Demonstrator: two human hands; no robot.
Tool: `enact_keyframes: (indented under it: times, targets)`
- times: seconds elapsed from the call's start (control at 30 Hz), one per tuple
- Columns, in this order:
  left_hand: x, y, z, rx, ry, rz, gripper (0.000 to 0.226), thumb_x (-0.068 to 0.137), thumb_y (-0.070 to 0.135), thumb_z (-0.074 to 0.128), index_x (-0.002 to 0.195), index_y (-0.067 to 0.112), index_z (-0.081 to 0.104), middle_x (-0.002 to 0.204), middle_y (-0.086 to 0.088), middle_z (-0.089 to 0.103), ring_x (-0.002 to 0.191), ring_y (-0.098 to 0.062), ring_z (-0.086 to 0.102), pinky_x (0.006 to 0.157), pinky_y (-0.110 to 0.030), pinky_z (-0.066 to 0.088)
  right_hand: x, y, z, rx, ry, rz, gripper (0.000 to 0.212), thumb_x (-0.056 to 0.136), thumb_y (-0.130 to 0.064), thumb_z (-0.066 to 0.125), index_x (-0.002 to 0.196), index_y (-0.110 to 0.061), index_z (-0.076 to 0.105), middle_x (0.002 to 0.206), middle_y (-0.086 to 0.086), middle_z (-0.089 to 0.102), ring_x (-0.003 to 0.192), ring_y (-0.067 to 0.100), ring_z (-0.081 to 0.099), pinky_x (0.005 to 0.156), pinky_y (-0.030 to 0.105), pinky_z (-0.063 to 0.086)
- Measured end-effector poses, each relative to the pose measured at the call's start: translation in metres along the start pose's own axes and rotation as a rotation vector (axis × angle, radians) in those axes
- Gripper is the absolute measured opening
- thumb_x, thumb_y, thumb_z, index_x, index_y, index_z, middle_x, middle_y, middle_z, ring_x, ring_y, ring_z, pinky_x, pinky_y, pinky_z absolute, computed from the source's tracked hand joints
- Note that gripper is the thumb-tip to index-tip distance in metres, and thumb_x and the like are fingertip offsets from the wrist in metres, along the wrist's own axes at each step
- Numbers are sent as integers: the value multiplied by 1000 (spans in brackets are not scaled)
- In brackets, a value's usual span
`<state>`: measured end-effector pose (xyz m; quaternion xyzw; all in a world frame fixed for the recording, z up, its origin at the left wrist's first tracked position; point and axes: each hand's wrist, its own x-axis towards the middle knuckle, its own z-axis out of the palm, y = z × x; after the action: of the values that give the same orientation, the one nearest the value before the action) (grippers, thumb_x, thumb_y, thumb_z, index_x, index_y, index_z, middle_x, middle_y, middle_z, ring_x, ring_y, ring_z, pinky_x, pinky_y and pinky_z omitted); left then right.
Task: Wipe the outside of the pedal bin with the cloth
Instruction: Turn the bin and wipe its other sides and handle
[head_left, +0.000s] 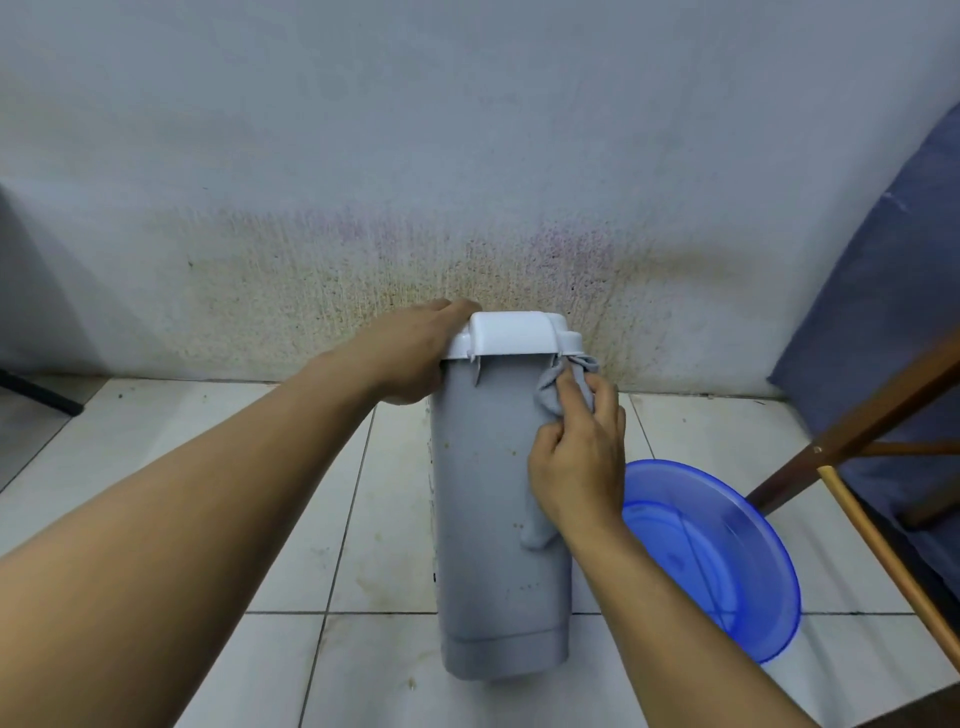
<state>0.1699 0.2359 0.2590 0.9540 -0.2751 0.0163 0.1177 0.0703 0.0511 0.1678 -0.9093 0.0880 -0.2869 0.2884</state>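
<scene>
Pedal bin (488, 519) on tiled floor (208, 452), stained wall (363, 270)

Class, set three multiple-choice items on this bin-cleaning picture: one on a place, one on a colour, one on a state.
1. Where is the blue basin?
A. on the floor right of the pedal bin
B. on the bin's lid
C. against the wall left of the bin

2. What colour is the lid?
A. black
B. white
C. red

3. What is the right hand doing?
A. resting in the basin
B. hanging free
C. pressing the cloth on the bin

Key: 1 A, it sits beside the bin; 2 B, white over grey body; 3 C, while the left hand steadies the top.
</scene>
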Motion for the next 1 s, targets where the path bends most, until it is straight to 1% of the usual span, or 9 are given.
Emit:
enact_keyframes:
  times: [0.13, 0.23, 0.3, 0.37, 0.43, 0.7, 0.83, 0.93, 1.0]
  targets:
    - [-3, 0, 2, 22, -7, -24, 69, 83, 3, 55, 144, 29, 38, 134, -2, 53, 114, -31, 56, 89, -47, 49, -4, 0, -1, -95, -36, -41, 69, 83, -5, 49, 146, -33, 44, 136, -4, 37, 103, 25, 41, 60, 31, 37]
    - [-2, -2, -1, 3, -20, -31, 71, 82, 3, 56, 145, 30, 38, 134, -2, 53, 115, -31, 56, 90, -47, 49, -31, 0, 4, -169, -65, -64, 77, 78, -4, 60, 149, -28, 43, 139, 2, 45, 100, 28, 44, 53, 30, 37]
    - [-2, -2, -1, 5, -24, -36, 72, 83, 5, 57, 146, 31, 37, 134, -3, 54, 116, -31, 56, 91, -47, 49, -51, -3, 8, -204, -104, -141, 81, 73, 0, 68, 148, -25, 46, 141, 5, 48, 99, 29, 45, 51, 32, 43]
    - [-1, 0, -1, 20, -17, -32, 73, 84, 6, 59, 148, 32, 35, 135, -3, 54, 117, -32, 56, 91, -46, 50, -55, -6, 10, -213, -117, -211, 82, 72, 2, 69, 147, -22, 47, 143, 3, 49, 99, 30, 46, 57, 36, 53]
    - [-2, 3, -1, 23, -16, -20, 74, 84, 7, 61, 149, 32, 35, 137, -2, 54, 119, -31, 56, 91, -44, 49, -44, -12, 10, -210, -104, -233, 79, 74, 3, 65, 148, -20, 46, 146, 1, 48, 100, 31, 46, 64, 40, 56]
    - [-4, -4, -3, 54, -47, -9, 80, 84, 1, 60, 151, 33, 31, 141, 1, 53, 119, -29, 55, 90, -48, 50, -18, -32, 6, -298, -93, -305, 79, 74, 1, 48, 149, -19, 42, 155, -2, 40, 96, 30, 41, 66, 36, 49]
    - [-2, -8, -1, 77, -41, -4, 81, 87, 4, 63, 154, 33, 27, 146, 0, 51, 124, -29, 54, 94, -47, 49, -45, -19, 9, -343, -151, -390, 85, 69, 6, 53, 150, -19, 42, 156, 1, 38, 97, 33, 44, 70, 41, 53]
    - [1, -8, -2, 84, -37, -4, 81, 88, 5, 63, 155, 32, 27, 147, -1, 51, 126, -30, 53, 97, -47, 48, -61, -15, 13, -406, -211, -486, 85, 70, 6, 56, 150, -20, 41, 161, 4, 31, 99, 34, 46, 72, 42, 50]
    - [1, -9, -2, 79, -36, 0, 80, 88, 6, 64, 154, 31, 29, 145, -2, 53, 125, -30, 53, 96, -45, 48, -54, -19, 13, -427, -211, -557, 80, 73, 5, 49, 149, -21, 41, 161, 5, 29, 98, 34, 45, 72, 44, 49]
